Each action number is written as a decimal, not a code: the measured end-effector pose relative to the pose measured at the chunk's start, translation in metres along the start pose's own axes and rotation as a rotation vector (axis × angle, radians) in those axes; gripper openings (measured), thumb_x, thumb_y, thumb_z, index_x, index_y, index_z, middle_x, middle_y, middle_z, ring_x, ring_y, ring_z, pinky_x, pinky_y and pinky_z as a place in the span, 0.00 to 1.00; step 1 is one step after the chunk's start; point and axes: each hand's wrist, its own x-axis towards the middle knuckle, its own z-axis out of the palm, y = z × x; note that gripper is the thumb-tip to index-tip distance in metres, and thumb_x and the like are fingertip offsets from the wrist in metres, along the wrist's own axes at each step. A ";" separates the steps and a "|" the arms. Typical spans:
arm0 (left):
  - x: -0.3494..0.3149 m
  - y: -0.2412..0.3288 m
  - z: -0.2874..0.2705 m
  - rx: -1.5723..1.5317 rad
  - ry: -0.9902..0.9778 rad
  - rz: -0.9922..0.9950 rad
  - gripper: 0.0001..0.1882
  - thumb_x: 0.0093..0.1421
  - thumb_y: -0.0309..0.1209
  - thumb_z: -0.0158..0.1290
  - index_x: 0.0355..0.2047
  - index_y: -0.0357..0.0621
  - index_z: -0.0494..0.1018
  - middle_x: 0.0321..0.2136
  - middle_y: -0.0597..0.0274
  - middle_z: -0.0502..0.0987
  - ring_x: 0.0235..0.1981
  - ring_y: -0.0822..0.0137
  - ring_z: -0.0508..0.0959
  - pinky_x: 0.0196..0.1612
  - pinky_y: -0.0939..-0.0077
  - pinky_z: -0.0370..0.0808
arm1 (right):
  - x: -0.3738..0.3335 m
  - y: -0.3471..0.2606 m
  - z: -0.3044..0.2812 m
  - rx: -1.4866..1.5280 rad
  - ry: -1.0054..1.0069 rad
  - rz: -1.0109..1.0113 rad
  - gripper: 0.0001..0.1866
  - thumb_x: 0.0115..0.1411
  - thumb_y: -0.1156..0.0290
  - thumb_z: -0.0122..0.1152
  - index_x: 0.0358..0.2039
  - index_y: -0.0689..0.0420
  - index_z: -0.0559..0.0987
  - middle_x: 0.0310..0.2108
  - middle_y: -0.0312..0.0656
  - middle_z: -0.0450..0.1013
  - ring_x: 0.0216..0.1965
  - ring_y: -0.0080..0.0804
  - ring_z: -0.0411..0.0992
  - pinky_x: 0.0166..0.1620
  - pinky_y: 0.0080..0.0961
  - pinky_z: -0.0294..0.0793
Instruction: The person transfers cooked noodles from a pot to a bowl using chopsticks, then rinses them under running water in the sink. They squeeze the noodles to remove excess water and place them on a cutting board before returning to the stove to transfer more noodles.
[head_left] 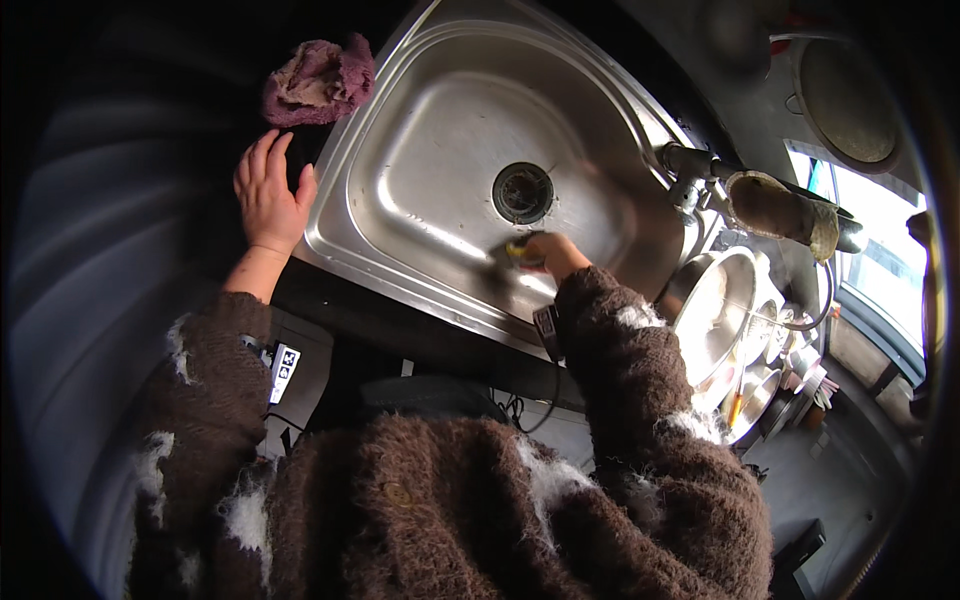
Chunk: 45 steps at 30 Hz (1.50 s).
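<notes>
My left hand [270, 195] lies with its fingers stretched out on the dark counter, just left of the sink's rim, and holds nothing. A crumpled purple cloth [318, 84] rests beyond its fingertips. Down in the stainless steel sink [450, 120], my right hand [556, 254] is closed round a small yellow sponge [519, 247], pressed to the basin near its front wall. The hand covers much of the sponge, and its edges are blurred. The round drain [522, 193] with a dark strainer sits just beyond that hand.
A faucet [690, 175] stands at the sink's right edge, with a cloth-wrapped pipe [775, 208] beside it. Metal bowls [715, 310] and several other dishes are stacked to the right, near my right sleeve. A round pan [850, 105] hangs at the upper right, above a bright window.
</notes>
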 end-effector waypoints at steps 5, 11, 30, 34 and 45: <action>0.000 0.000 -0.001 -0.007 0.002 -0.006 0.25 0.52 0.38 0.53 0.51 0.45 0.65 0.53 0.59 0.65 0.54 0.54 0.63 0.56 0.56 0.58 | -0.026 -0.066 0.019 0.360 0.261 -0.103 0.08 0.54 0.80 0.54 0.35 0.68 0.72 0.35 0.53 0.70 0.35 0.43 0.73 0.32 0.36 0.82; 0.000 0.000 -0.001 -0.016 -0.004 -0.005 0.25 0.52 0.38 0.53 0.50 0.45 0.65 0.52 0.59 0.65 0.53 0.54 0.63 0.56 0.57 0.58 | -0.034 -0.041 -0.030 -0.427 0.629 -0.158 0.18 0.43 0.76 0.62 0.34 0.72 0.71 0.32 0.54 0.74 0.33 0.45 0.76 0.29 0.36 0.77; 0.003 0.004 -0.009 -0.039 -0.016 -0.030 0.27 0.51 0.37 0.54 0.51 0.43 0.65 0.53 0.57 0.64 0.54 0.52 0.62 0.57 0.55 0.56 | -0.003 -0.100 -0.017 -0.622 1.085 -0.683 0.12 0.47 0.70 0.57 0.34 0.58 0.78 0.30 0.52 0.76 0.36 0.52 0.74 0.40 0.39 0.73; 0.004 0.005 -0.011 -0.055 -0.026 -0.031 0.26 0.51 0.37 0.53 0.50 0.41 0.65 0.52 0.56 0.64 0.54 0.51 0.62 0.57 0.54 0.56 | 0.004 -0.126 0.036 -0.911 0.654 -1.001 0.17 0.45 0.71 0.61 0.38 0.57 0.77 0.38 0.52 0.73 0.42 0.50 0.71 0.44 0.38 0.71; 0.003 0.005 -0.010 -0.083 -0.022 -0.038 0.28 0.50 0.37 0.54 0.51 0.42 0.64 0.52 0.55 0.63 0.53 0.51 0.62 0.57 0.52 0.57 | 0.010 -0.179 0.088 -0.499 1.040 -1.057 0.12 0.52 0.72 0.59 0.37 0.59 0.72 0.36 0.53 0.73 0.41 0.53 0.70 0.44 0.41 0.70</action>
